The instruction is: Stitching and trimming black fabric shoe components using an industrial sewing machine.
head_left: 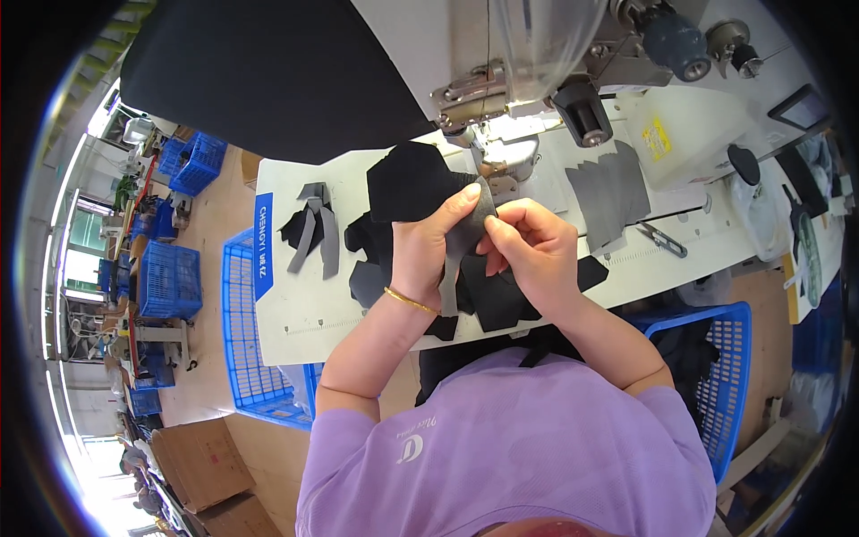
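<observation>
My left hand (428, 237) is closed on a grey fabric piece (464, 234), its thumb pressed on top near the upper edge. Joined to or lying against that piece is a black fabric panel (407, 183), spread to the left of my thumb. With thumb and fingertips, my right hand (539, 248) pinches the right edge of the same grey fabric. Both hands are just in front of the needle area of a sewing machine (510, 159). More black fabric pieces (497, 300) lie on the table beneath my hands, partly covered by them.
Grey cut pieces (613, 192) are fanned out on the white table (309, 336), with a small cutter (662, 240) nearby. Grey and black scraps (313, 228) lie at left. Blue baskets stand at left (240, 313) and right (735, 385). A large black panel (268, 76) overhangs the upper left.
</observation>
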The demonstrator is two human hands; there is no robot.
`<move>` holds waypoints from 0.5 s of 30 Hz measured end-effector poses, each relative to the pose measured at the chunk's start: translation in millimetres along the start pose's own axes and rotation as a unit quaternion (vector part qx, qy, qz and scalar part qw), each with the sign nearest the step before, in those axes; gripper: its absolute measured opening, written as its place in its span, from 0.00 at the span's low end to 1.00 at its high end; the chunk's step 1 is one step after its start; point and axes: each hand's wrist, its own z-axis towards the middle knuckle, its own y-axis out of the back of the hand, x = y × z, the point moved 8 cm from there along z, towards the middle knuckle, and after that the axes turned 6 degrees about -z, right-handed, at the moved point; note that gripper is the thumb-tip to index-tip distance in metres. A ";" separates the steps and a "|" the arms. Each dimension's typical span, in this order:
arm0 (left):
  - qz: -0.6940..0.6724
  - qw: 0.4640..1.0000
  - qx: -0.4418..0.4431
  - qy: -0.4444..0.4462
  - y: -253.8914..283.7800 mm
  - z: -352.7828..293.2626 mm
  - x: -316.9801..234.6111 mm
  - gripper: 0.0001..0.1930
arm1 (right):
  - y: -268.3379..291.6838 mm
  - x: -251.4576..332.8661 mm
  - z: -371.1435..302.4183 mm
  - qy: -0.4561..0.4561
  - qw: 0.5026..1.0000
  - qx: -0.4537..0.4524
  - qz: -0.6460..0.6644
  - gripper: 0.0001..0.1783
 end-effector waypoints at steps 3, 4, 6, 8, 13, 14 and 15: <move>0.050 0.998 0.007 0.032 -0.8 8.8 -0.8 0.06 | 0.3 2.2 8.7 0.011 1.000 -0.006 -0.014 0.05; 0.028 0.999 0.010 0.024 -3.6 11.2 -2.7 0.06 | 0.6 3.8 11.2 0.021 0.999 -0.010 -0.031 0.05; 0.007 1.000 0.015 0.016 -7.5 16.2 -4.5 0.06 | 0.9 3.9 15.3 0.022 1.000 -0.012 -0.018 0.05; -0.001 1.000 -0.015 0.025 -3.9 22.1 -2.3 0.05 | 1.0 3.5 19.6 0.023 1.000 -0.014 -0.005 0.05; 0.006 0.999 -0.017 0.047 -12.4 28.4 -6.2 0.06 | 3.4 1.4 28.8 0.019 0.999 -0.022 0.039 0.05; 0.009 0.999 -0.022 0.046 -13.8 29.4 -6.8 0.06 | 4.9 2.3 29.1 0.021 0.999 -0.024 0.039 0.05; 0.010 0.999 -0.020 0.046 -14.8 30.7 -6.4 0.06 | 6.3 3.6 29.3 0.025 0.999 -0.025 0.040 0.06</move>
